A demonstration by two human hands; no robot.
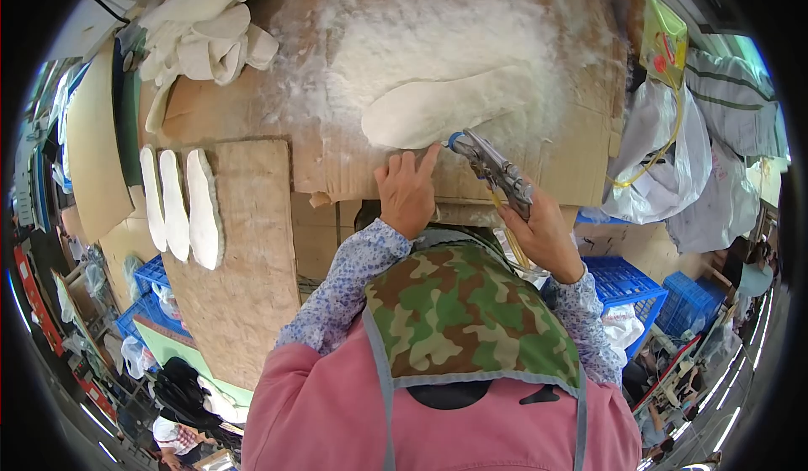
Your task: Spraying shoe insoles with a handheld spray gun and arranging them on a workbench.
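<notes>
On powdery cardboard (pixel 349 172), cream, foot-shaped insole (pixel 438 105), left hand (pixel 406 195) loosely spread beside it, right hand (pixel 543 228) gripping silver spray gun (pixel 495 170).

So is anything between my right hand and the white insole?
Yes, the spray gun in your right hand, pointing toward the insole. Your left hand has its index finger close beside the spray gun's tip; nothing else visible intervenes.

Bright, soft light gives the pale insole (pixel 446 106) little contrast; fisheye edges bend into black.
</notes>
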